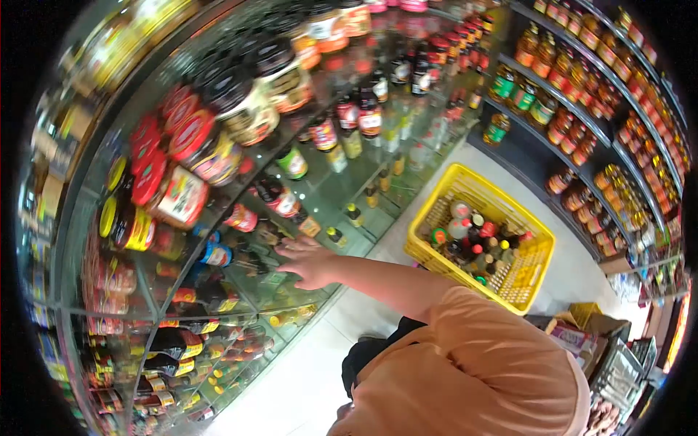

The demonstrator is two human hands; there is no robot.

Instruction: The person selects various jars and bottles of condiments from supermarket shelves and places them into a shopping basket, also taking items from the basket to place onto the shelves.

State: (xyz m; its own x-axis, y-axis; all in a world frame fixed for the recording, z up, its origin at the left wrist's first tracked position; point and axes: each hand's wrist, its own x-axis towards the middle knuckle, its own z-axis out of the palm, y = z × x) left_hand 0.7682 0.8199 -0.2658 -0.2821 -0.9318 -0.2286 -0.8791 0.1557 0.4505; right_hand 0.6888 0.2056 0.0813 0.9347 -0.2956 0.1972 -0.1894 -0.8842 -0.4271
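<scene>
My right hand reaches over the glass shelf, palm down, with its fingers apart and nothing visible in it. Close by its fingertips is a bottle with a dark body and pale label. A small dark bottle with a yellow-green label stands beyond the hand. To the other side lies a blue-labelled jar, apart from the fingers. Whether the fingertips touch the glass or a bottle, I cannot tell. My left hand is out of view.
A yellow plastic basket with several bottles stands on the pale floor. Red-lidded jars crowd the upper glass shelf. Dark shelves of oil bottles curve along the far side. Cardboard boxes sit behind my arm.
</scene>
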